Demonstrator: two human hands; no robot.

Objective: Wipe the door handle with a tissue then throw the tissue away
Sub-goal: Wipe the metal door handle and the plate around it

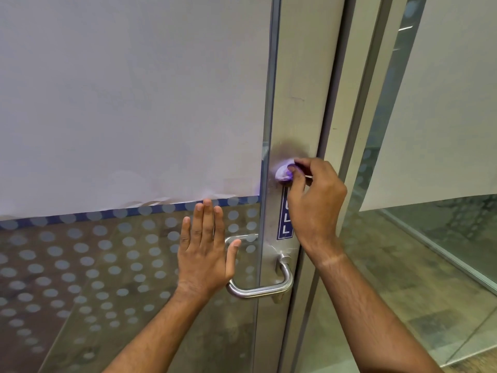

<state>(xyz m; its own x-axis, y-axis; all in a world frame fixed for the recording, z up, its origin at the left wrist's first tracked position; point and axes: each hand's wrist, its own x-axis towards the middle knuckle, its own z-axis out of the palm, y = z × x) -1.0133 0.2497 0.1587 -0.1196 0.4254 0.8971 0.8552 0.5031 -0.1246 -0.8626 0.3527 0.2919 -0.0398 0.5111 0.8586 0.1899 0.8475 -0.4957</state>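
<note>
A bent steel door handle (265, 288) juts from the metal door stile (293, 103) low in the middle of the view. My right hand (314, 197) pinches a small crumpled white tissue (283, 173) and presses it against the stile, well above the handle and just over a blue PULL label (285, 224). My left hand (205, 251) lies flat with its fingers spread on the glass door panel (94, 265), just left of the handle; its thumb reaches toward the handle's inner loop.
White paper (121, 103) covers the upper glass, with a dotted frosted band below. A second glass panel (443, 130) with paper stands at the right behind the door frame (357, 130). Wood-look floor shows at the lower right.
</note>
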